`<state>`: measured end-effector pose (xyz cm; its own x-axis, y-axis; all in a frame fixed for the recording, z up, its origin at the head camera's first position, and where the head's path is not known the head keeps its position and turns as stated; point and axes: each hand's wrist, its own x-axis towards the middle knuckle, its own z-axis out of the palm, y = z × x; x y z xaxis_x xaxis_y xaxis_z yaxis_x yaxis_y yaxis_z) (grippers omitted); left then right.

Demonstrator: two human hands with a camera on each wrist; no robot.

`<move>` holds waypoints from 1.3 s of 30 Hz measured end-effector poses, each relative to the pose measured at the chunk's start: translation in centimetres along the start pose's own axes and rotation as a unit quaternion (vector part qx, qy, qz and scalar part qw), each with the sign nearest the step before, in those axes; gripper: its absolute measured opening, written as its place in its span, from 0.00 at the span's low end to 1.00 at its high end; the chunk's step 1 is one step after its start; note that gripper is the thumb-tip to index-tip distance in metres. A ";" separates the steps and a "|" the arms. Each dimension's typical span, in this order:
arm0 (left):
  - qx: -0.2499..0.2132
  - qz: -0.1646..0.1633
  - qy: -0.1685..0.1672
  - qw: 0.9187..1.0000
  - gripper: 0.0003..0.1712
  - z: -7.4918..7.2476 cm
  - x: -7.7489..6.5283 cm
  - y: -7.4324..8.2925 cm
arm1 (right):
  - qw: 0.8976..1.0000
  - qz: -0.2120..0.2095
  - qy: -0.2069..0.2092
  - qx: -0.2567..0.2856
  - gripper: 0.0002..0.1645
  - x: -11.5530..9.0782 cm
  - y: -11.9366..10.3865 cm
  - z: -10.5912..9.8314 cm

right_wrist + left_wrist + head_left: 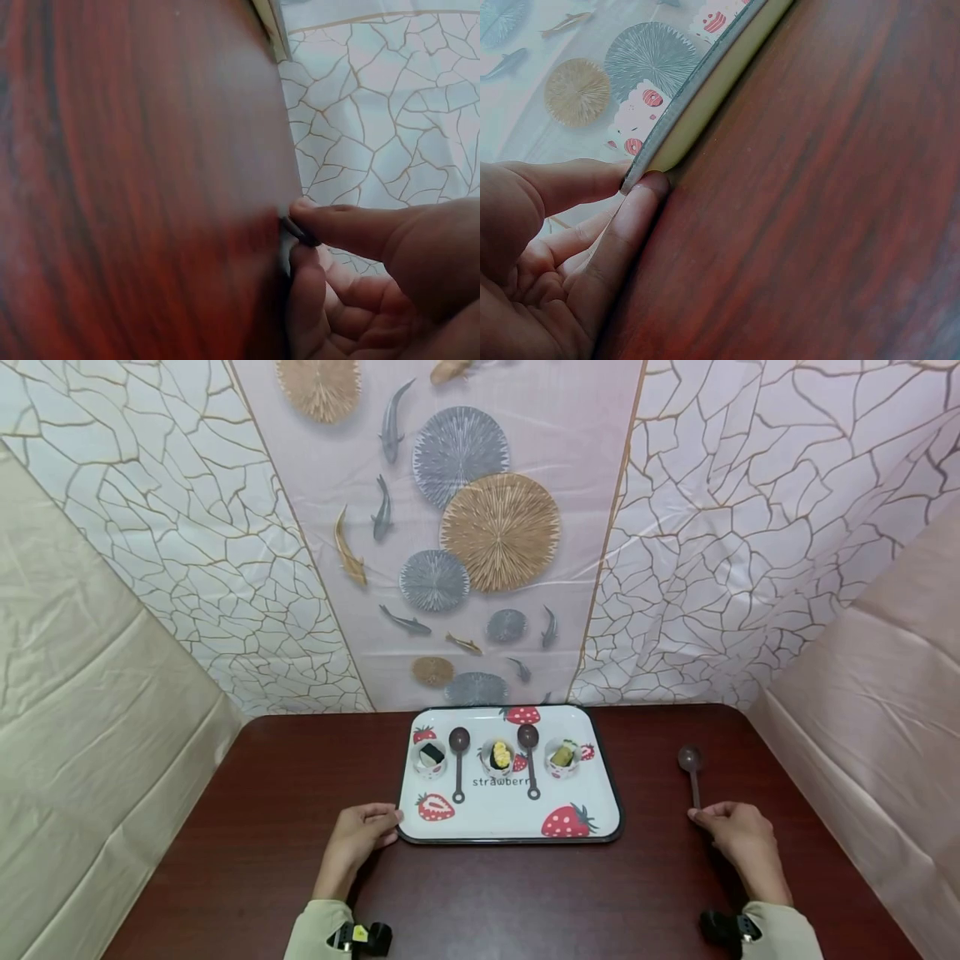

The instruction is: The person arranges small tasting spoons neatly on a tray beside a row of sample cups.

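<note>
A white tray (495, 823) with a dark rim and strawberry prints lies at the middle of the table. At its lower left corner my left hand (358, 837) pinches the edge between thumb and finger; the left wrist view shows this grip on the tray's rim (697, 105). Off to the right, my right hand (744, 842) pinches the handle end of a dark brown spoon (691, 764), its bowl pointing away from me. In the right wrist view, the spoon's handle end (300, 232) shows between thumb and fingers.
On the tray stand a left cup (428, 771), a middle cup (489, 769) and a right cup (556, 771), each holding a small food piece. Between them lie a left brown spoon (458, 772) and a right brown spoon (531, 768). A patterned curtain (525, 635) hangs behind the table (300, 777).
</note>
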<state>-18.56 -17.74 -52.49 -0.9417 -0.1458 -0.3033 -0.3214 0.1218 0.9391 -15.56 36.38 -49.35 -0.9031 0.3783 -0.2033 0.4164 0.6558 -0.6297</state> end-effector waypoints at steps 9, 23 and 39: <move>0.005 -0.005 0.004 1.000 0.19 0.0 0.1 0.1 | 0.997 0.000 -0.039 0.071 0.23 0.2 -0.1 -0.1; 0.005 0.002 -0.003 1.000 0.21 0.0 0.0 0.1 | 0.994 -0.011 -0.047 0.097 0.24 -0.1 -1.3 0.0; -0.003 0.001 -0.001 1.000 0.21 -0.1 0.1 0.0 | 0.989 -0.079 -0.016 0.128 0.23 -1.2 -3.6 1.4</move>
<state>-18.67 -17.81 -52.48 -0.9427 -0.1427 -0.3017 -0.3187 0.1161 0.9407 -16.14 32.67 -47.85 -0.9592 0.2614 -0.1080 0.2337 0.5173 -0.8233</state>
